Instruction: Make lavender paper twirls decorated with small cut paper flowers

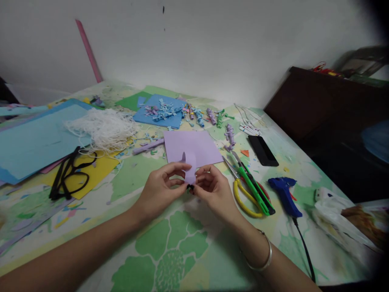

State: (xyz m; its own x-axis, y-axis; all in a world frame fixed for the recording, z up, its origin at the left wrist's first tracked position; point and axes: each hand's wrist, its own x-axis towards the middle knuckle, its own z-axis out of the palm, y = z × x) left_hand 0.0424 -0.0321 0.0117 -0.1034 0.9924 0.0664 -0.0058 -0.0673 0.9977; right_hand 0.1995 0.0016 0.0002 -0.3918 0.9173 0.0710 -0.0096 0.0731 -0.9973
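Note:
Between the fingertips of both hands is a lilac paper strip (190,172), its far end curling upward. My left hand (165,182) pinches the strip's near end from the left, thumb low and fingers above. My right hand (214,186) grips the same end from the right, the two thumbs almost meeting. Just beyond the hands lies a flat lilac paper sheet (200,144). Yellow-handled scissors (246,198) and a green box cutter (255,188) lie crossed to the right of my right hand.
A blue glue gun (285,194), a black phone (263,151) and a plastic bag (331,215) lie at right. Rolled paper pieces (211,116) and a blue sheet (142,115) with shreds are at the back. White string (105,127) and black glasses (71,174) lie left.

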